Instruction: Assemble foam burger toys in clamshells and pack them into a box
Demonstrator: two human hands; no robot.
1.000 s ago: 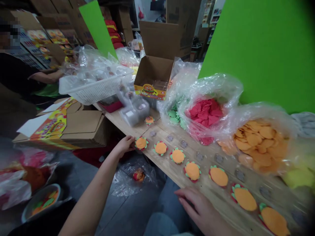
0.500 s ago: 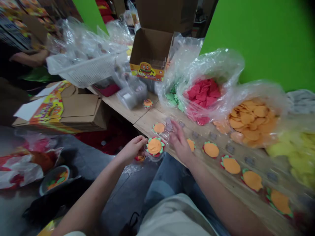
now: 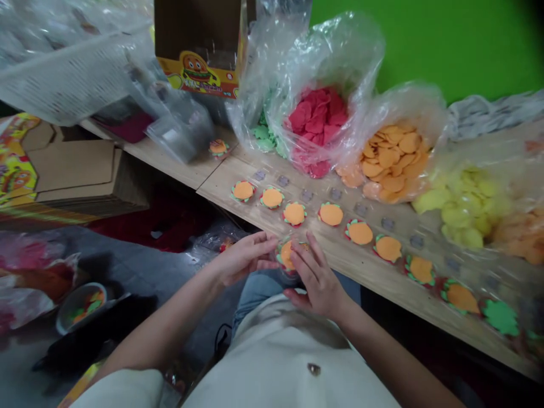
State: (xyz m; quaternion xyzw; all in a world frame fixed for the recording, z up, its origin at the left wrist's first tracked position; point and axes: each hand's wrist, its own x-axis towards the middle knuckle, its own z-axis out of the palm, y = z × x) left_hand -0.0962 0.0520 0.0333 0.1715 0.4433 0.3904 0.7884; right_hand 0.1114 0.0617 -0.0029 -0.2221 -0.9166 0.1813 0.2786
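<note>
Lead: What is differing from the last look?

Checker: The right hand (image 3: 321, 286). Half a second ago it was reaching over the tabletop (image 3: 221, 175); now it is meeting the left hand (image 3: 244, 258) at one toy burger (image 3: 285, 255) in clear plastic.

Lead: Where is that burger sitting?

Checker: It is not sitting on the wood. Both hands are holding it between them, just off the near edge, in front of the person's body.

Lead: And the fingers?

Checker: On the left they are bending, partly closed, at the burger's left edge. On the right they are curling over its top and right side, half open, covering part of it. How firmly either is pressing, I cannot tell.

Lead: Is anything showing beneath?

Checker: A brown patch (image 3: 305, 247) is showing beside the right fingers; blur is hiding what it is.

Lead: What does this mean for the work?

Checker: In my judgement, both hands are now working on a single piece, possibly closing its plastic. Meanwhile the row of orange-topped burgers (image 3: 330, 214) is lying on the tabletop, apart from the hands.
</note>
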